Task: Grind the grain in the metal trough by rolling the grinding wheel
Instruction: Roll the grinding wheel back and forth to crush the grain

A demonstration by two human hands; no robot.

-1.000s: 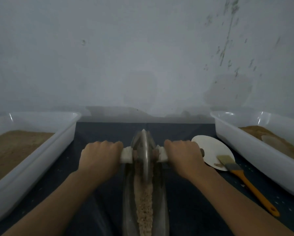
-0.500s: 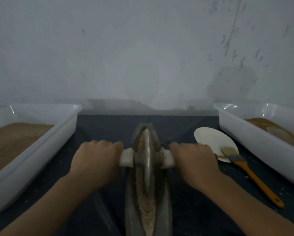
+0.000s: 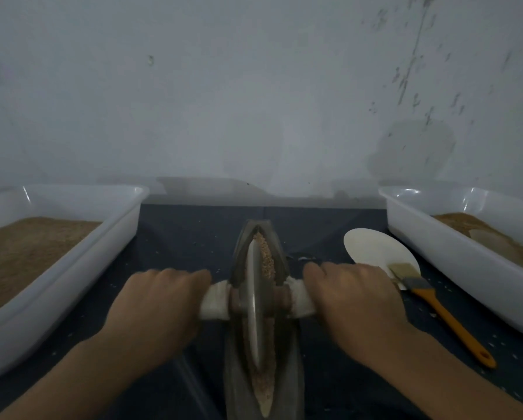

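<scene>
Here, the left hand [image 3: 160, 307] and right hand [image 3: 355, 304] curl tightly round the cloth-wrapped axle ends [image 3: 215, 301] of the grinding wheel [image 3: 253, 301], apparently heavy, rigid metal, in the metal trough [image 3: 287, 353].

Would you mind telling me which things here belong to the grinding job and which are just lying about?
In use:
wheel
trough
grain
left hand and right hand, gripping the wheel's handles

Lying about:
brush
white disc
left tub
right tub
</scene>
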